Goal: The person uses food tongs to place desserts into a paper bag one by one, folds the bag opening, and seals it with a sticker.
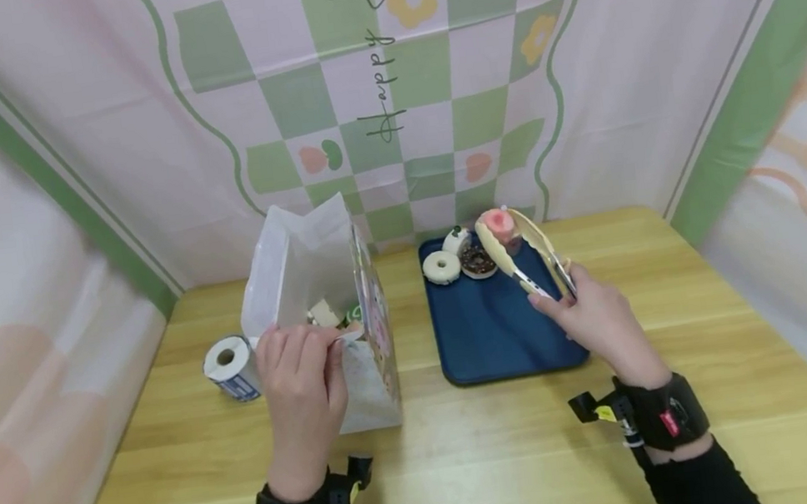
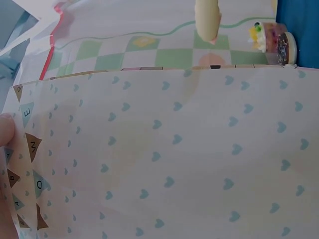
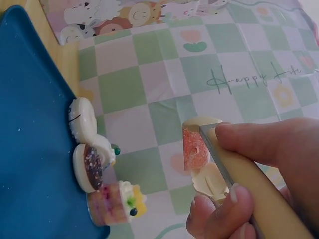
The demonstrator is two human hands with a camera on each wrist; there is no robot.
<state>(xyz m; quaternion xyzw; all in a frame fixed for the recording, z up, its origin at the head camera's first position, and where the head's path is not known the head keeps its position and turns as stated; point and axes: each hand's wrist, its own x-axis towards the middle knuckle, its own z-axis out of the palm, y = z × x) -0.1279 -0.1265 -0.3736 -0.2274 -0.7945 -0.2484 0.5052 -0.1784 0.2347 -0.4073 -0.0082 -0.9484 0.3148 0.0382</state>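
Note:
My left hand (image 1: 300,378) pinches the near rim of a white paper bag (image 1: 298,252) that stands with its mouth open. Inside it lie a pale block (image 1: 323,314) and something green and white. In my right hand (image 1: 599,320) are cream-tipped tongs (image 1: 540,239), their tips closed around a pink sugary doughnut (image 3: 196,151) over the far right of a blue tray (image 1: 504,332). On the tray's far side sit a white doughnut (image 1: 441,267), a chocolate doughnut (image 1: 478,262), a white cake (image 1: 456,240) and a dessert cup (image 3: 107,204), mostly hidden by the pink doughnut in the head view.
A roll of labels (image 1: 229,368) stands left of the bag on the wooden table (image 1: 475,462). Behind the table hangs a checkered cloth (image 1: 419,73), with more cloth at both sides. The bag's heart-printed wall (image 2: 164,154) fills most of the left wrist view.

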